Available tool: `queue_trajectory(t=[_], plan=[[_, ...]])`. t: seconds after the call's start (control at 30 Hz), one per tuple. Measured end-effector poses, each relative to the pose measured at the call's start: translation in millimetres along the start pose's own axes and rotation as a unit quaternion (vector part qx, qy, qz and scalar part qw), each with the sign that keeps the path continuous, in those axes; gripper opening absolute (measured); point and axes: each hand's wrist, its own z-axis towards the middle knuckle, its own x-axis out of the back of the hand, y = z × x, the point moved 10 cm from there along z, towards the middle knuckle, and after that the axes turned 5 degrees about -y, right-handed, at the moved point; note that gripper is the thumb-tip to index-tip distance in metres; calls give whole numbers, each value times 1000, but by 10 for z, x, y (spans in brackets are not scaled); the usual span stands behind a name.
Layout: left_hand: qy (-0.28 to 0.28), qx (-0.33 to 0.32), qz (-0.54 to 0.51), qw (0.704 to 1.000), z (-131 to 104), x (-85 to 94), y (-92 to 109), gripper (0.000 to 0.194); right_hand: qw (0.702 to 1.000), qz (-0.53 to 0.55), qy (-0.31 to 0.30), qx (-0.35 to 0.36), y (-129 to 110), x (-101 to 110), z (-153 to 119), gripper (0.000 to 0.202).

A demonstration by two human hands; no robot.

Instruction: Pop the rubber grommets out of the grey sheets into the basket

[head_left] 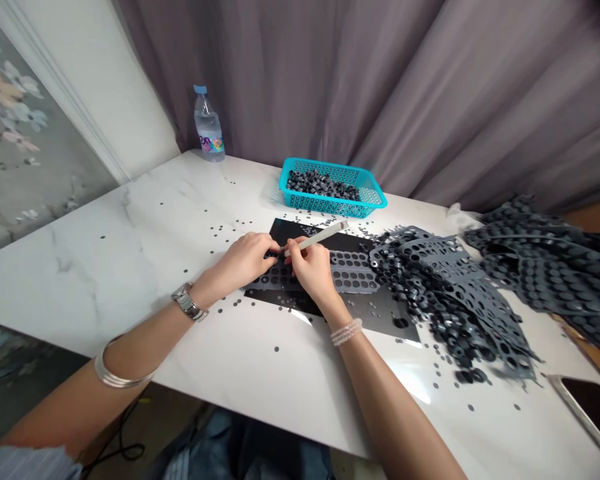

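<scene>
A grey perforated rubber sheet [353, 270] lies on a black mat [375, 313] in the middle of the white marble table [130, 260]. My left hand [245, 260] presses down on the sheet's left end, fingers curled. My right hand [310, 267] grips a white stick-like tool [320, 237], its tip down at the sheet between both hands. Small black discs [220, 233] are scattered around the mat.
A turquoise basket [367, 193] with dark rings stands behind the mat. Piles of punched grey sheets [455, 293] and more sheets [550, 267] fill the right side. A water bottle [209, 127] stands at the back left. A phone [593, 403] lies at the front right corner.
</scene>
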Motion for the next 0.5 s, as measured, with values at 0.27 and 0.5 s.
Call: queue_trajectory(t=[0.27, 0.5], plan=[[23, 3, -9, 1000, -23, 55, 62, 21, 999, -32, -3, 8, -32, -2, -7, 30], [36, 5, -53, 998, -26, 51, 51, 16, 997, -67, -5, 36, -104, -41, -16, 30]])
